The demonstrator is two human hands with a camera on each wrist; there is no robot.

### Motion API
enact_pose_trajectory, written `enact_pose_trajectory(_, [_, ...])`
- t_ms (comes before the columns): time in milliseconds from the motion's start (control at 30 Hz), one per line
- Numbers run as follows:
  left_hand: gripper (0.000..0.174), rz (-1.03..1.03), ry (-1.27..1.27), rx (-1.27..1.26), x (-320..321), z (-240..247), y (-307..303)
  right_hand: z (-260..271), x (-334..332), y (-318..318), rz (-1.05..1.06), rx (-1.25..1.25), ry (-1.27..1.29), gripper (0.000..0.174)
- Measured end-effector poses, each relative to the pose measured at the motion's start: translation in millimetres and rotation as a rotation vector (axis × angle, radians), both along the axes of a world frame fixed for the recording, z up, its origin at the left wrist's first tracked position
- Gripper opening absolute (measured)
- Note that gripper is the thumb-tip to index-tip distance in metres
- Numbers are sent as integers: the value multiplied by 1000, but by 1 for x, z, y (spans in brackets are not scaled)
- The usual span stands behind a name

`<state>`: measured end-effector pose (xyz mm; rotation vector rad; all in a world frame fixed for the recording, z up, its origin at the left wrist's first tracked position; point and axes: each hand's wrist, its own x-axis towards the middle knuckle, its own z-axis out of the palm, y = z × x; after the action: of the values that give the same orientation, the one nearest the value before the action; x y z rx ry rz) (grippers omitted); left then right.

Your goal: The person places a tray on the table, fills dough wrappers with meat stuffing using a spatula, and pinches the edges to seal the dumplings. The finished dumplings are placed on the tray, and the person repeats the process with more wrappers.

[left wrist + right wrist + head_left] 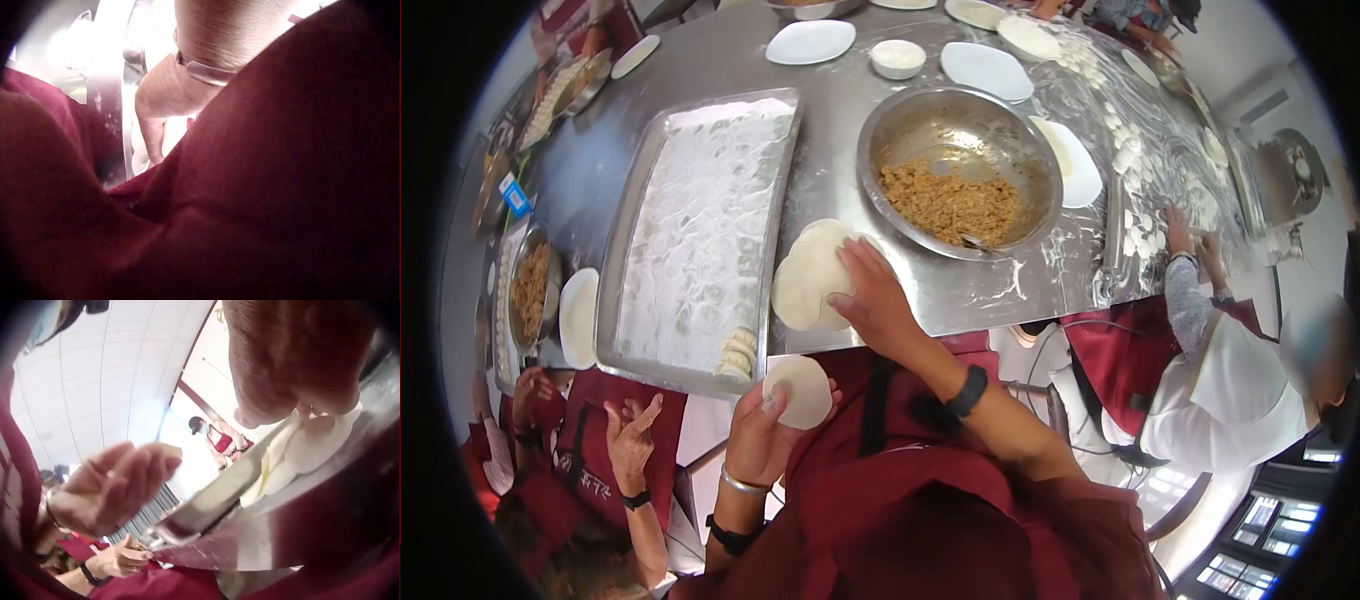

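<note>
In the head view a round dough wrapper (798, 391) lies on the left hand (762, 435), the thumb over its edge. The right hand (880, 305) rests with spread fingers on a stack of overlapping wrappers (810, 275) at the table's near edge. The right wrist view shows the right hand (300, 356) touching the wrappers (319, 444), and the left hand (115, 487) with the single wrapper's edge (169, 450) at its fingers. In the left wrist view the left hand (175, 90) is partly hidden by red cloth.
A floured metal tray (700, 220) holds several dumplings (737, 354) in its near right corner. Behind the wrappers stands a steel bowl (960, 170) of brown filling with a utensil. White plates (811, 42) and a small bowl of flour (898, 59) lie farther back. Other people work around the table.
</note>
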<state>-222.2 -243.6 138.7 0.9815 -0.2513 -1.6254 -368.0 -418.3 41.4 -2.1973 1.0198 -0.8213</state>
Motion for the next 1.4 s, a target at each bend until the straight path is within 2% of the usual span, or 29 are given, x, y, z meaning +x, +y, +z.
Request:
enact_pose_trajectory(33, [46,5,-5,8,1,0,0,-1,-10,1,-1,63,-90,60])
enact_pose_trajectory(100, [45,17,-34,16,4,0,1,21,-43,-2,-160,669,-331,45])
enact_pose_trajectory(167, [44,21,-60,27,3,-2,1,41,-66,-8,-308,1154,-955,40])
enact_pose_trajectory(267, [45,-21,-121,-2,2,-1,-7,54,-84,-26,-441,1160,-1098,36])
enact_pose_trajectory(367, [50,-64,-171,-91,1,12,-24,51,-79,-26,-578,1015,-1075,35])
enact_pose_trajectory(567, [56,25,-128,-214,0,19,-58,53,-97,7,-616,1009,-1072,31])
enact_pose_trajectory(667, [56,-5,-93,-218,-2,14,-65,58,-118,31,-588,1016,-1020,32])
enact_pose_trajectory(767, [56,4,-77,-195,-5,7,-66,60,-152,41,-531,1027,-710,33])
enact_pose_trajectory(800, [55,12,-75,-185,-6,5,-67,61,-164,43,-532,959,-636,28])
enact_pose_trajectory(900, [56,-18,-50,-184,-6,3,-70,70,-176,50,-729,282,-159,35])
enact_pose_trajectory(933, [53,-12,-26,-181,-6,0,-71,72,-173,48,-726,131,-232,40])
enact_pose_trajectory(1033, [49,5,15,-171,-7,-6,-71,83,-176,33,-478,-153,-58,34])
enact_pose_trajectory(1167, [51,1,19,-190,-7,-1,-75,97,-166,12,-289,-110,-64,28])
enact_pose_trajectory(1367, [53,30,105,-239,-14,4,-86,115,-139,-19,-205,-75,105,13])
enact_pose_trajectory(1400, [54,31,131,-252,-15,4,-89,114,-139,-23,-216,-83,54,13])
